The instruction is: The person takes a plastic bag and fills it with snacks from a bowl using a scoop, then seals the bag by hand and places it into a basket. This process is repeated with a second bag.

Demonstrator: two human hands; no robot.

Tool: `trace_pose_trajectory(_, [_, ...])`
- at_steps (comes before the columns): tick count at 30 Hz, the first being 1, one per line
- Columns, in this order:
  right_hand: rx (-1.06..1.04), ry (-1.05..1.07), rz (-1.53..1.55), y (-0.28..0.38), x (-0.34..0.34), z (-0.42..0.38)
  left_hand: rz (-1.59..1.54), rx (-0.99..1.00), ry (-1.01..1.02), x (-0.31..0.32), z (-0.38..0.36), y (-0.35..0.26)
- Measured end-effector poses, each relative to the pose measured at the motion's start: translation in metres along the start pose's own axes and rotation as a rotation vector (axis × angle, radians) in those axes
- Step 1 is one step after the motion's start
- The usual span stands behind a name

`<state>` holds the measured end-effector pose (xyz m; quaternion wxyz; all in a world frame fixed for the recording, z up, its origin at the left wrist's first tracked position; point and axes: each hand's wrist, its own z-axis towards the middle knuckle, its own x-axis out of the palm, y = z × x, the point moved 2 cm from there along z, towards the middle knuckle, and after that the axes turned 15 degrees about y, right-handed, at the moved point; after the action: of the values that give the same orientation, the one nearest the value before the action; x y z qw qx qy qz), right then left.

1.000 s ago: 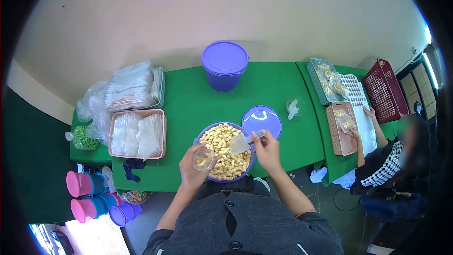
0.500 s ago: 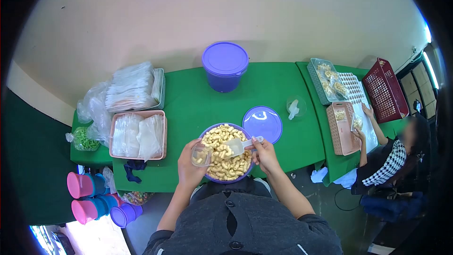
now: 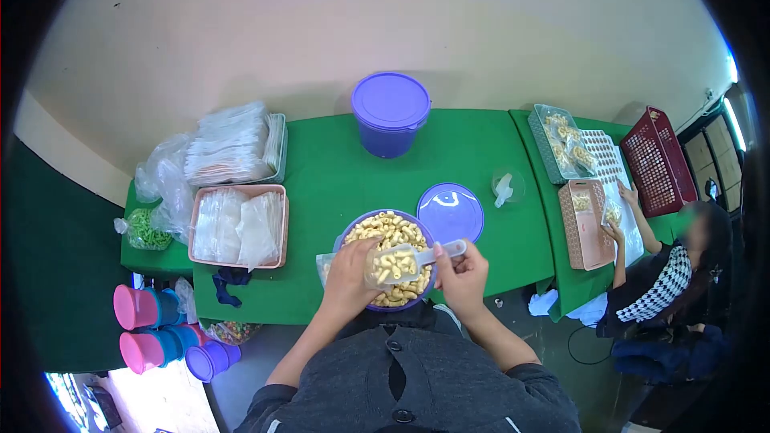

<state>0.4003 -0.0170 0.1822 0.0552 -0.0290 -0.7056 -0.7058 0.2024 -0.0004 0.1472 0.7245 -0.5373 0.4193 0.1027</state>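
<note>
My left hand (image 3: 347,281) is closed around a clear plastic bag (image 3: 324,263), its mouth turned toward the scoop. My right hand (image 3: 460,277) grips the handle of a translucent plastic scoop (image 3: 449,250). The scoop's bowl is loaded with tube-shaped macaroni pieces and its tip reaches the bag's mouth beside my left fingers. Below both hands stands a purple tub (image 3: 343,234) full of the same pale yellow macaroni (image 3: 391,228). Its round purple lid (image 3: 450,212) lies flat on the green cloth, touching or close to the tub's right rim.
A lidded purple tub (image 3: 391,116) stands at the back. To the left are a pink basket of clear bags (image 3: 238,228), stacked bags (image 3: 228,144) and a bag of green pieces (image 3: 147,230). At right, a co-worker (image 3: 682,273) handles a filled packet by a pink basket (image 3: 589,232).
The scoop has come up out of the macaroni, loaded, and moved to the bag's mouth. My left hand has shifted right and turned the bag toward it.
</note>
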Motion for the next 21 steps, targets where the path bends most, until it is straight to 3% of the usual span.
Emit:
trace_pose_trajectory(2, [-0.263, 0.065, -0.448, -0.002, 0.002, -0.005, 0.000, 0.034, 0.001, 0.002, 0.000, -0.002])
trace_pose_trajectory(7, [-0.202, -0.008, -0.294, 0.005, 0.007, -0.001, -0.058, 0.037, -0.010, 0.003, 0.000, -0.002])
trace_pose_trajectory(9, [-0.006, -0.005, 0.035, 0.009, 0.007, 0.004, -0.035, 0.044, -0.036, 0.000, -0.001, -0.005])
trace_pose_trajectory(13, [0.113, 0.011, 0.142, -0.008, -0.006, 0.013, -0.036, 0.040, -0.078, -0.001, -0.003, -0.002])
trace_pose_trajectory(15, [0.254, 0.041, 0.398, -0.015, -0.008, 0.016, -0.058, 0.034, -0.096, -0.001, -0.004, -0.001])
trace_pose_trajectory(20, [0.231, 0.006, 0.529, -0.025, -0.014, 0.016, 0.011, 0.027, -0.271, -0.014, -0.007, -0.004])
trace_pose_trajectory(21, [0.166, -0.039, 0.539, -0.026, -0.017, 0.017, -0.178, 0.077, -0.395, -0.017, -0.006, 0.001])
